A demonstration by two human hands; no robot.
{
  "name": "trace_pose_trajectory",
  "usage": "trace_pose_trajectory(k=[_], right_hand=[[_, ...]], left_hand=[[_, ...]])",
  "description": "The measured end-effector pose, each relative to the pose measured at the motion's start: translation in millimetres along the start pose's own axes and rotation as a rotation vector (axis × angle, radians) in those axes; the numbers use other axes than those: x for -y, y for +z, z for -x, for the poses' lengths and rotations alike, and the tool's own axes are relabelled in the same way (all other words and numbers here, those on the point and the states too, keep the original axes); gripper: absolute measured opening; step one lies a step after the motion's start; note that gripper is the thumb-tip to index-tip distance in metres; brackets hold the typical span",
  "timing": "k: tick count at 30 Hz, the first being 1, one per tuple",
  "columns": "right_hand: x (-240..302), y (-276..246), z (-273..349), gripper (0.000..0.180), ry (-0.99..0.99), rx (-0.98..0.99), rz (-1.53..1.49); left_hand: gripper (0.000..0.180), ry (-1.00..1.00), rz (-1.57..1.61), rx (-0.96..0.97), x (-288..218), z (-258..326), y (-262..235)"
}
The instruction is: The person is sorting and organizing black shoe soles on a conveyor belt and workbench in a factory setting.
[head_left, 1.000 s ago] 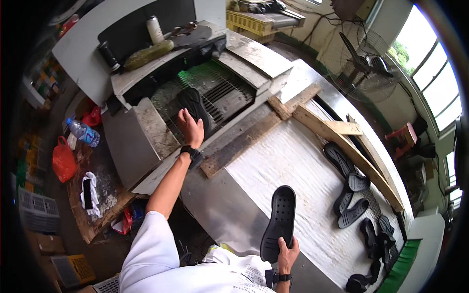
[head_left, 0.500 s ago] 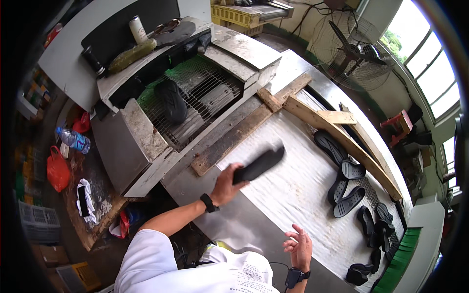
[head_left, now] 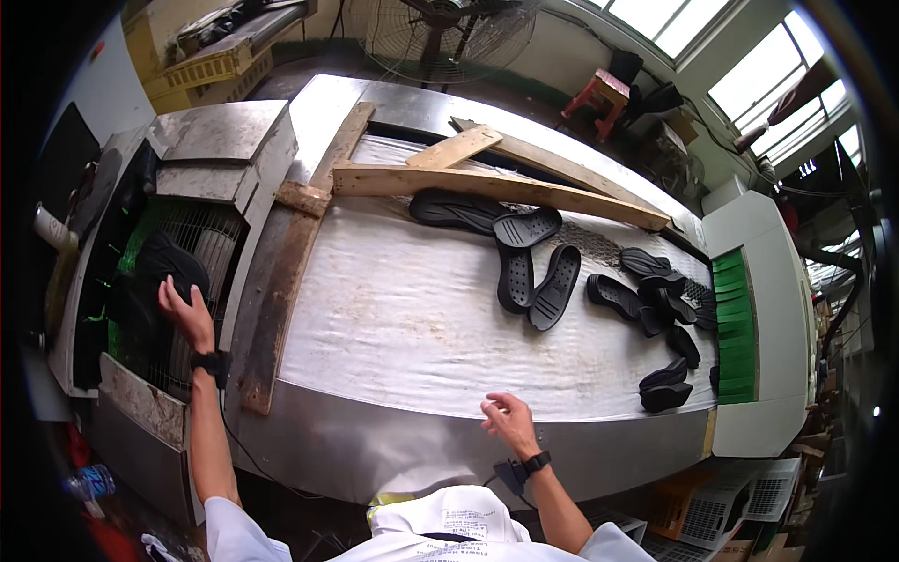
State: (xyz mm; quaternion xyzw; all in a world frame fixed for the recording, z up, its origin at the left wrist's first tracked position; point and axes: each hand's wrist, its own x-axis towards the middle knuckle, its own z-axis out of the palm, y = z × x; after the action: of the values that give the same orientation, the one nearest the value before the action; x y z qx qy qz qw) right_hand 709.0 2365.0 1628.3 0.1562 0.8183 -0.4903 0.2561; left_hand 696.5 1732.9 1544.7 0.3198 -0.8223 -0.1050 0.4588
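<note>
My left hand (head_left: 190, 318) reaches over the wire grid (head_left: 220, 229) of the machine at the left. Its fingers are apart, right beside a black shoe sole (head_left: 176, 258) lying on the grid; whether they touch it I cannot tell. Another dark shape by the fingers is in shadow. My right hand (head_left: 511, 421) hovers over the near edge of the white cloth-covered belt (head_left: 375, 318), fingers loosely bent and holding nothing. On the belt lie a black sole at the back (head_left: 454, 211), a tilted sole (head_left: 527, 227), a pair of soles (head_left: 554, 288) and a heap of several soles (head_left: 655, 295).
Wooden boards (head_left: 496, 187) lie along the belt's far side, and another plank (head_left: 300, 281) crosses its left end. A green strip curtain (head_left: 735, 318) hangs at the right end. A metal ledge (head_left: 449, 450) runs along the front. A fan (head_left: 449, 37) stands behind.
My left hand has moved left to the grid, no longer gripping the sole it carried over the belt. My right hand stays near the belt's front edge. The view has turned right.
</note>
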Motion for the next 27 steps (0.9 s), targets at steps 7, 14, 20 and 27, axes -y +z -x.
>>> trace_pose_trajectory(k=[7, 14, 20, 27], right_hand=[[21, -47, -175, 0.074, -0.540, -0.450, 0.725], [48, -18, -266, 0.091, -0.445, -0.524, 1.129], [69, -57, -179, 0.033, -0.408, -0.220, 0.152], [44, -67, -118, 0.049, -0.186, 0.104, 0.063]], left_hand=[[0.037, -0.119, 0.469, 0.764, -211, 175, -95], [0.028, -0.326, 0.722, 1.205, -340, 287, -99], [0.058, -0.873, 1.095, 1.337, -381, 293, -26], [0.052, -1.434, 1.263, 1.207, -391, 276, -34]])
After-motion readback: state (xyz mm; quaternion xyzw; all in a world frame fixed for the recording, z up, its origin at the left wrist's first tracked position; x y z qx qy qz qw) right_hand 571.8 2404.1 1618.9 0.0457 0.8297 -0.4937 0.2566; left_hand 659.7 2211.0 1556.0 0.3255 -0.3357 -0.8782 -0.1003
